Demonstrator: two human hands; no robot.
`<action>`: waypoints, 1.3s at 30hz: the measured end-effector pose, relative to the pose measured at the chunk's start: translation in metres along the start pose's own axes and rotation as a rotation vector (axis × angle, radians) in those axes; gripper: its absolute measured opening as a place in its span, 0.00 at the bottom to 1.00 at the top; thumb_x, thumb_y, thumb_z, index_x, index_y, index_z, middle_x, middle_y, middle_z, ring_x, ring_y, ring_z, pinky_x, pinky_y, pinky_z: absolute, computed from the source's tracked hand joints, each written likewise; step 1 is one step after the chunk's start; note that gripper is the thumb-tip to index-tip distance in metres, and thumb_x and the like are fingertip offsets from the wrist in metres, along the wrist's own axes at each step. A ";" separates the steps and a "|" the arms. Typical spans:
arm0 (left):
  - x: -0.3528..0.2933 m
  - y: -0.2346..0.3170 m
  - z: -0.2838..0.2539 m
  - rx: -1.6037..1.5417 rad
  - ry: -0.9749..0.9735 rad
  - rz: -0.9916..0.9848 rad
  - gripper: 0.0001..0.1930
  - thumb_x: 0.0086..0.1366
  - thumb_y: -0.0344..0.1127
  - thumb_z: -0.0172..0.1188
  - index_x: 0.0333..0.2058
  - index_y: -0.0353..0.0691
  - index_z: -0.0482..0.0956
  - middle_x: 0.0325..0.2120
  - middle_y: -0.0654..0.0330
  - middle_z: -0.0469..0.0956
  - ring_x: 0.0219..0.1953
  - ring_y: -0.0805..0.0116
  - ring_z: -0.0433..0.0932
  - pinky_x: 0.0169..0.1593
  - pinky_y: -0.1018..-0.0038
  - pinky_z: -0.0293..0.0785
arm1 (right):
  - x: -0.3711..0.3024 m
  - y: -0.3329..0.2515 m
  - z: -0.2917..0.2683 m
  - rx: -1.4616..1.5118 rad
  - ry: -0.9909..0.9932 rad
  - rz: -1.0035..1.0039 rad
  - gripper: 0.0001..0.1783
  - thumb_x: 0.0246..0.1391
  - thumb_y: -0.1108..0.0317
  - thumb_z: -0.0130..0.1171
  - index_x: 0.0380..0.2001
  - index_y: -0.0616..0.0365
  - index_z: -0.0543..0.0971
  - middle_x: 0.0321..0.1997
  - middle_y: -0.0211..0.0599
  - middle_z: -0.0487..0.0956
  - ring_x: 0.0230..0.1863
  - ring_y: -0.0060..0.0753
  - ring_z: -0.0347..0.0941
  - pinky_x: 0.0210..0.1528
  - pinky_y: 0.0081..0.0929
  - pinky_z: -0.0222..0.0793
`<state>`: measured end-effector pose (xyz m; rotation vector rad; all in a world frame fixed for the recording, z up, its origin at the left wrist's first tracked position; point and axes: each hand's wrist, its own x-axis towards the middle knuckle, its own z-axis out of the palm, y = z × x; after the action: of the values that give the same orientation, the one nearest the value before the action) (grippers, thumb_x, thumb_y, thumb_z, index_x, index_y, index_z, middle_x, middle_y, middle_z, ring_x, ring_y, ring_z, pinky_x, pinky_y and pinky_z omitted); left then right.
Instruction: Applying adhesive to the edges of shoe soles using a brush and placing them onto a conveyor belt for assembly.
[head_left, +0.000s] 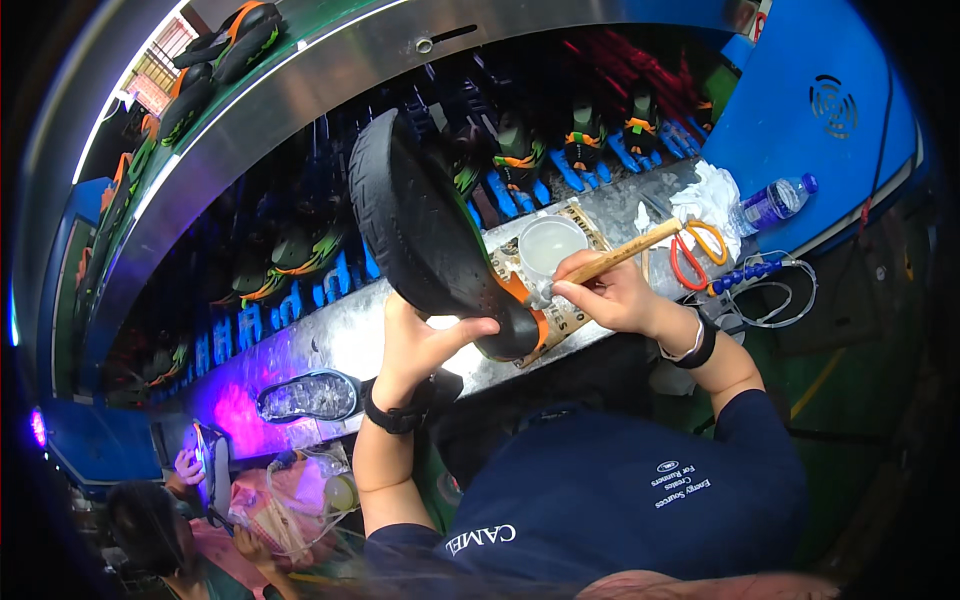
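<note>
Over the shiny grey metal surface (345,340), the left grip (422,345) clamps a black-soled, orange-trimmed shoe (425,225) while the right grip (618,297) pinches a wooden-handled brush (637,247).

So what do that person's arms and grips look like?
Short navy-blue sleeves! The left arm wears a chunky black strap; the right arm wears a black band and a thin pale band. The left grip and right grip have no gloves.
</note>
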<state>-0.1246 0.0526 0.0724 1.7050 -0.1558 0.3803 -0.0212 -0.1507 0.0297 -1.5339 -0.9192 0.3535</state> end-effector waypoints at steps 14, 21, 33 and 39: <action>-0.009 -0.005 -0.004 0.376 0.051 0.160 0.25 0.38 0.36 0.70 0.36 0.34 0.73 0.30 0.61 0.74 0.32 0.71 0.73 0.37 0.76 0.69 | -0.003 0.003 0.006 -0.104 0.065 -0.265 0.02 0.44 0.76 0.55 0.24 0.61 0.73 0.16 0.23 0.67 0.13 0.10 0.57 0.14 0.13 0.51; -0.008 0.006 0.004 0.379 -0.035 0.168 0.26 0.40 0.36 0.69 0.40 0.35 0.70 0.35 0.61 0.72 0.38 0.69 0.70 0.41 0.74 0.67 | -0.015 -0.007 0.010 -0.031 0.083 -0.188 0.02 0.43 0.78 0.54 0.25 0.62 0.72 0.17 0.26 0.69 0.16 0.12 0.60 0.17 0.13 0.54; -0.010 0.006 -0.002 0.353 -0.003 0.226 0.23 0.40 0.39 0.68 0.35 0.37 0.73 0.31 0.61 0.73 0.34 0.67 0.72 0.38 0.73 0.67 | -0.012 0.003 0.013 -0.031 0.235 -0.268 0.03 0.44 0.77 0.54 0.26 0.62 0.73 0.21 0.28 0.71 0.19 0.11 0.62 0.19 0.11 0.56; -0.008 0.006 -0.003 0.313 0.111 0.172 0.21 0.39 0.32 0.69 0.34 0.34 0.73 0.29 0.61 0.74 0.32 0.71 0.73 0.37 0.76 0.69 | -0.020 -0.005 0.013 0.048 0.135 -0.234 0.02 0.44 0.77 0.54 0.25 0.62 0.73 0.18 0.25 0.70 0.17 0.10 0.61 0.17 0.11 0.54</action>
<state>-0.1349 0.0541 0.0754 1.9790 -0.1691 0.6530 -0.0447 -0.1565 0.0264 -1.3721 -0.9645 0.1015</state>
